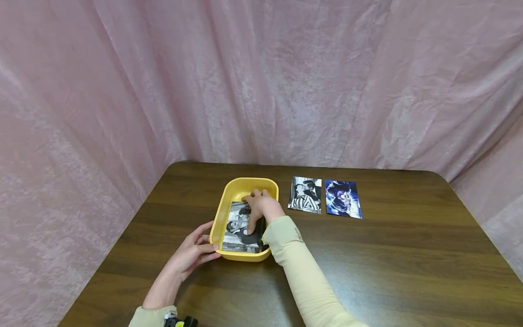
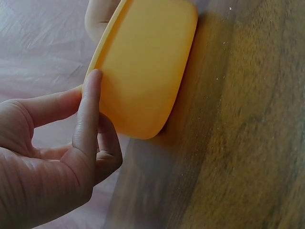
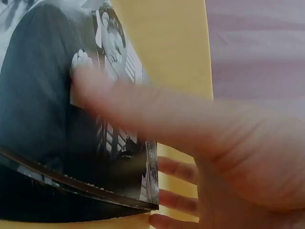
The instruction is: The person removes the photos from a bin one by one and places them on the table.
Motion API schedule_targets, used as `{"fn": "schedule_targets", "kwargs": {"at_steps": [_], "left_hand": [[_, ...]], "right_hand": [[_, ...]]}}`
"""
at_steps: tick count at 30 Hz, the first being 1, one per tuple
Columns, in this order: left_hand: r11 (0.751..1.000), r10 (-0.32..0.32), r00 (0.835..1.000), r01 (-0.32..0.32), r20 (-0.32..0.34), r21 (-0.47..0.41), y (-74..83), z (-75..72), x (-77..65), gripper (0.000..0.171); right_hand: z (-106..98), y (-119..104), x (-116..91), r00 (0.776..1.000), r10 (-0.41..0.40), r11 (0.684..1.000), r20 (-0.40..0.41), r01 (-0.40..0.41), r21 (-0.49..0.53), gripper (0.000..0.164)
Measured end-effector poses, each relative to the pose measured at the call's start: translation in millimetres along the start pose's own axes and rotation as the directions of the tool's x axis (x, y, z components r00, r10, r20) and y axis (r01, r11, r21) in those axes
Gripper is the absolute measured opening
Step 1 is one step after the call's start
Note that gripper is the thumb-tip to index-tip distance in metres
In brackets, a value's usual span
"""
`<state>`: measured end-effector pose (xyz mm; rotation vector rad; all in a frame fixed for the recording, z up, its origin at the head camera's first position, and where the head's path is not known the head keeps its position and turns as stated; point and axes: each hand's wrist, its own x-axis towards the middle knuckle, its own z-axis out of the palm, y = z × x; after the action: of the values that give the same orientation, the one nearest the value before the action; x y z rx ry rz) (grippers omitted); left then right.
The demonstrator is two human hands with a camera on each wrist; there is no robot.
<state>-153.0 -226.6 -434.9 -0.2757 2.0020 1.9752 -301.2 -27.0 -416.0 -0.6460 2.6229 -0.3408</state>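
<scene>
A yellow plastic basin (image 1: 244, 257) holds a black-and-white photo card (image 1: 235, 228) that shows people in dark clothes. My left hand (image 1: 193, 252) grips the basin's near left corner, fingers and thumb at the rim. In the left wrist view, that hand's fingertips press the basin wall (image 2: 143, 81). My right hand (image 1: 264, 208) reaches inside the basin, its thumb across the photo's face and the other fingers along its edge. Seen from the right wrist, the card lies on further cards whose slightly bowed edges (image 3: 81, 188) show as a stack.
Right of the basin, a black-and-white photo card (image 1: 305, 195) and a blue-purple one (image 1: 343, 199) lie side by side on the brown wooden table (image 1: 408, 245). A pink curtain (image 1: 261, 91) hangs behind the table's far edge.
</scene>
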Motion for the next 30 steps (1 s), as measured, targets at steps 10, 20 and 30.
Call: {"fn": "schedule_targets", "kwargs": {"at_steps": [10,20,30], "left_hand": [[1.0,-0.012,1.0,0.012,-0.009,-0.007,1.2,0.2,-0.3,0.074],[1.0,0.016,1.0,-0.015,0.012,-0.014,1.3,0.2,1.0,0.073],[1.0,0.012,1.0,-0.011,0.014,-0.016,-0.5,0.3,1.4,0.075]], "right_hand": [[4,2,5,0.994,-0.004,1.0,-0.108,0.003,-0.011,0.094],[3,3,9,0.991,-0.014,1.0,-0.136,0.012,-0.017,0.092],[5,4,10,0.981,-0.029,1.0,-0.191,0.027,-0.016,0.09]]}}
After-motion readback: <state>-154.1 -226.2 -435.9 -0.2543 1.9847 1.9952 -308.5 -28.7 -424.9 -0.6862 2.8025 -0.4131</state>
